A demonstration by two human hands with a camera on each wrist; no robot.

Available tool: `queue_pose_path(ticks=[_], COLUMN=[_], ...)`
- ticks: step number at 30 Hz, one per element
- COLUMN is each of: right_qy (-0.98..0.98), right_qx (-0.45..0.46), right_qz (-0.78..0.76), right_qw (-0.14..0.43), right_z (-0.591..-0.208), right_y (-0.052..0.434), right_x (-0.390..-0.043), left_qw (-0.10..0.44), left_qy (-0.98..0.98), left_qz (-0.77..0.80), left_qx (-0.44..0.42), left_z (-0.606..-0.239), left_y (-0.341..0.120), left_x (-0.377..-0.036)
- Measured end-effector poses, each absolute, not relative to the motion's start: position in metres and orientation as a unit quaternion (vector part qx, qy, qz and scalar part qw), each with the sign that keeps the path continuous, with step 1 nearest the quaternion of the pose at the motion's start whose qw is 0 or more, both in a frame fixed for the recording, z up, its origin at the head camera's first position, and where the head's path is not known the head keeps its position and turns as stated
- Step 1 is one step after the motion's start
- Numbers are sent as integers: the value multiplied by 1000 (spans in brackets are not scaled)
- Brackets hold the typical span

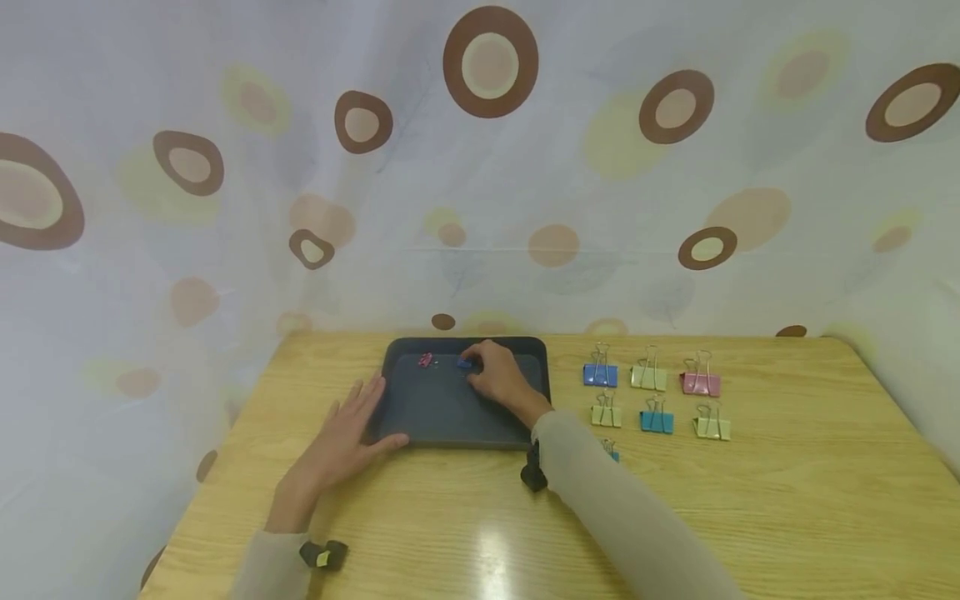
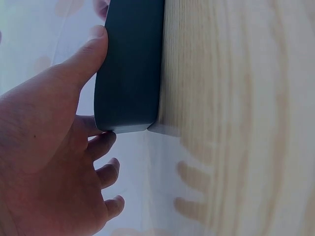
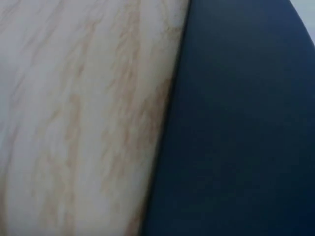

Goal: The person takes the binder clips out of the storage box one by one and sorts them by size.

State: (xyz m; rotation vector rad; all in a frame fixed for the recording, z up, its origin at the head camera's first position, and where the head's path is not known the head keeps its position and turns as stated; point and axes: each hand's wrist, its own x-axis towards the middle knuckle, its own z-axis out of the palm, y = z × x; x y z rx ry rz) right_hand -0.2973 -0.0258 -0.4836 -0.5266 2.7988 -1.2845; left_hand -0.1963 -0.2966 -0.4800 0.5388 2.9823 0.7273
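A dark rectangular tray (image 1: 450,417) lies on the wooden table. Inside it, toward the back, my right hand (image 1: 501,375) pinches a small blue binder clip (image 1: 464,363), partly covered by the fingers. A small pink binder clip (image 1: 425,360) lies to its left in the tray. My left hand (image 1: 341,442) rests against the tray's front left corner, fingers extended along the left side and thumb at the front wall. In the left wrist view the thumb touches the tray wall (image 2: 130,73). The right wrist view shows only tray wall (image 3: 236,123) and table, no hand.
Right of the tray stand several binder clips in rows, among them a blue clip (image 1: 601,375), a pink clip (image 1: 701,383) and a teal clip (image 1: 657,422). The right sleeve (image 1: 622,508) partly hides another teal clip (image 1: 615,456). A patterned curtain (image 1: 495,167) hangs behind the table.
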Motion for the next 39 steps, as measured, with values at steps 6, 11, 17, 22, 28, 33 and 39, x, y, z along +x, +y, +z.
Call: queue_pose_path(ticks=[6,11,17,22,28,33,39], right_qy=[904,902,897,884,876,863,843], right_qx=[-182,-197,-207,-194,-182,-194,-223], right_qz=[-387,-385,-391,-424,-446,-467,-490], right_qw=[2,-9,-5,-8,-3,6,-7], right_z=[-486,-489,-487,-480,-476,-472,-466], right_y=[-27,-26,-22,-15,-2,10,23], right_x=[-296,-297,-297,-294,-287,-281,-271], left_qw=[5,5,16,12,17,15,-1], left_qy=[955,955,958,958,959,958,955], left_qz=[240,239,231,233,232,235,241], left_qx=[176,175,169,167,163,165,176], left_z=[-481,-483,-481,-479,-479,-479,-479], left_y=[-296,-294,-293,-293,-293,-294,-295], left_x=[-194,-193,-193,-193,-192,-193,-193])
